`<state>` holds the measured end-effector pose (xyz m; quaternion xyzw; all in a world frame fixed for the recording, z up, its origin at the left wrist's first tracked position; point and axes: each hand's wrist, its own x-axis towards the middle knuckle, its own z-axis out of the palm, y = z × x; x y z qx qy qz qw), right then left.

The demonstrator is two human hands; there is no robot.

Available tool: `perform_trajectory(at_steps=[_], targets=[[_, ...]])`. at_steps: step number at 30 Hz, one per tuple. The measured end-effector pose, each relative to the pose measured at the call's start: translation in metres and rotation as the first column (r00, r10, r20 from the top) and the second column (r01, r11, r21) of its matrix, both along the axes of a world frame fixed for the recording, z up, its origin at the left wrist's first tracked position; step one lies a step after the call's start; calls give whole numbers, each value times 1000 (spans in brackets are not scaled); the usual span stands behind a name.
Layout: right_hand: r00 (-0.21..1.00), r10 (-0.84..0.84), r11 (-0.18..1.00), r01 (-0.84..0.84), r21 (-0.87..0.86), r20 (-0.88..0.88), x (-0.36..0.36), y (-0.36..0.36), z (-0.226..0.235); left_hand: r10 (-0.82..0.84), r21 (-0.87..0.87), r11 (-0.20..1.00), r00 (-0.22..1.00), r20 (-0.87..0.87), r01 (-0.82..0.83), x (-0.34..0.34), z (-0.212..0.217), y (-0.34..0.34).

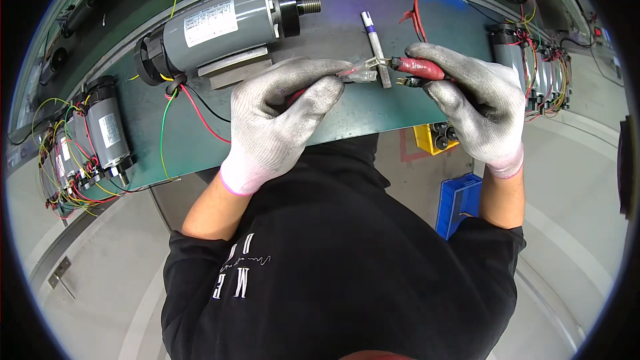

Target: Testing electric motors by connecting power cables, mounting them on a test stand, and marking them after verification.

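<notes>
Both my hands wear whitish-grey knit gloves and are raised over the near edge of the green bench. My left hand (277,107) pinches a wire connector with a clear sleeve (360,75) between thumb and index finger. A red-sleeved clip (420,67) is gripped in my right hand (477,97), with a dark-sleeved end (412,82) just below it. The red clip's metal tip meets the clear-sleeved connector; whether it is clamped on cannot be made out. Beyond my left hand, a grey cylindrical motor (250,20) lies on a metal block (237,68).
A marker pen (371,30) lies behind the connectors. More motors with coloured leads stand at left (110,130) and right (510,60). Red cable (418,10) runs down from the far edge. Below the bench are a yellow bin (423,140) and a blue bin (450,203).
</notes>
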<state>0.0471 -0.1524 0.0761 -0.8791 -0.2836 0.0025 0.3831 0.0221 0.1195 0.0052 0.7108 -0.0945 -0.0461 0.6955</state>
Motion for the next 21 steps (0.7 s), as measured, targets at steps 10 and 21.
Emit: perform_trajectory(at_steps=[10,21], targets=[[983,178,981,-173,-88,48,-1,-6,12,-200,218,965,951,236,149,1,9,10],[966,3,996,22,-91,260,-18,13,11,-81,-210,977,972,-219,34,-12,9,-1]])
